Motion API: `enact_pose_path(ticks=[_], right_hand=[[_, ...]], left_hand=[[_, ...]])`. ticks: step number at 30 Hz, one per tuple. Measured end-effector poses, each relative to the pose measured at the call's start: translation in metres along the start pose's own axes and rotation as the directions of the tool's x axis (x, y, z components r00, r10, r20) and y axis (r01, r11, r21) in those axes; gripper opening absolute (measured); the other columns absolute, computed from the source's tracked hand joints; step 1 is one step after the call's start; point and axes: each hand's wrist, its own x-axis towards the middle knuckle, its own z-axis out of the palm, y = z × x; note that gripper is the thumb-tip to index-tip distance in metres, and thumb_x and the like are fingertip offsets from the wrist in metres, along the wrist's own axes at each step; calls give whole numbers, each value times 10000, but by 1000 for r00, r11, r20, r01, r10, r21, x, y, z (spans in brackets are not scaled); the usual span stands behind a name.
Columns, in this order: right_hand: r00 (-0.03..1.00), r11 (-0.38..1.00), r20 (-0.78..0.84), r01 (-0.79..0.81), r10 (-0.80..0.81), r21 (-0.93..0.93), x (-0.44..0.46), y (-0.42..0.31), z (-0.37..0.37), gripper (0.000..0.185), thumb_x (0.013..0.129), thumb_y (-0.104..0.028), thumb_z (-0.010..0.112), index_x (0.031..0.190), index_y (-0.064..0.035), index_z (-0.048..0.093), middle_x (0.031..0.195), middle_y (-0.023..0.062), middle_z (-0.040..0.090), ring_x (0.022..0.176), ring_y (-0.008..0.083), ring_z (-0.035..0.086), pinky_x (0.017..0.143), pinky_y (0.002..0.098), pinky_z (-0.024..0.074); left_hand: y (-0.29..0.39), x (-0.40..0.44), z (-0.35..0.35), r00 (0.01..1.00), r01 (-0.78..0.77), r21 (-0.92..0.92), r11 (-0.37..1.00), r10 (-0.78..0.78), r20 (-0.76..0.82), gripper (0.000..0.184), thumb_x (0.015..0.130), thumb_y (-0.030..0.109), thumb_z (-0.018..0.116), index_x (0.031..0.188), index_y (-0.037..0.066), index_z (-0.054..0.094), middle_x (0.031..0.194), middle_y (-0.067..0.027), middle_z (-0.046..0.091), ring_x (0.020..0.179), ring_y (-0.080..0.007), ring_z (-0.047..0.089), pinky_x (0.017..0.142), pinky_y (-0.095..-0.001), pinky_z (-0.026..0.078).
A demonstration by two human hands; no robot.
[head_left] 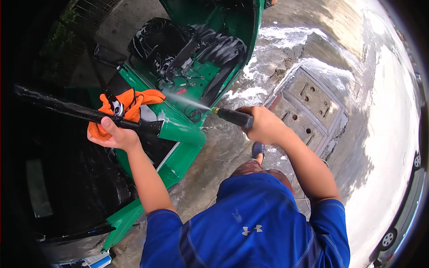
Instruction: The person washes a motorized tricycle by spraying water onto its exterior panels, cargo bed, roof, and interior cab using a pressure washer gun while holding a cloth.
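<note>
Right hand point(266, 125) clenched round a black spray nozzle point(234, 117), jet point(190, 102) shooting into the green vehicle point(181, 134). From here, nozzle is near the green edge; open ground point(375, 107) right of that arm, plenty of room. Left side tighter: black bar point(58, 103) crosses, orange gloves point(134, 99) draped there. Left hand point(118, 136) curls under bar, thumb up, fingertips partly hidden.

Sunlit concrete ground point(380, 134), framed slabs point(315, 101), parked car point(409, 212) at right edge.
</note>
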Motion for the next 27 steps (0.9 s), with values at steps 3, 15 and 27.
enact_pose_path(ticks=[3,15,27], right_hand=[[999,998,50,12,-9,-56,43,-12,2,500,767,-52,669,1264,-59,712,984,243,746,978,417,720,880,483,564],[926,894,-187,-368,328,-254,82,82,-59,494,781,-53,642,1269,-106,702,1016,259,741,1009,435,711,904,507,568],[943,915,-82,-332,322,-229,95,112,-58,601,832,-197,719,1408,-79,598,1009,280,746,1003,433,728,901,516,573]], left_hand=[[2,-8,4,995,-50,38,998,53,-81,560,970,299,789,1217,-36,414,1122,-183,605,987,-260,702,879,-373,647],[8,-17,18,993,11,56,998,-4,-114,576,1016,445,686,1202,-37,430,1067,-265,627,901,-411,727,794,-540,664],[6,-22,9,986,45,174,984,-16,-163,583,1021,435,667,1253,-68,483,1143,-324,641,1009,-458,724,853,-559,665]])
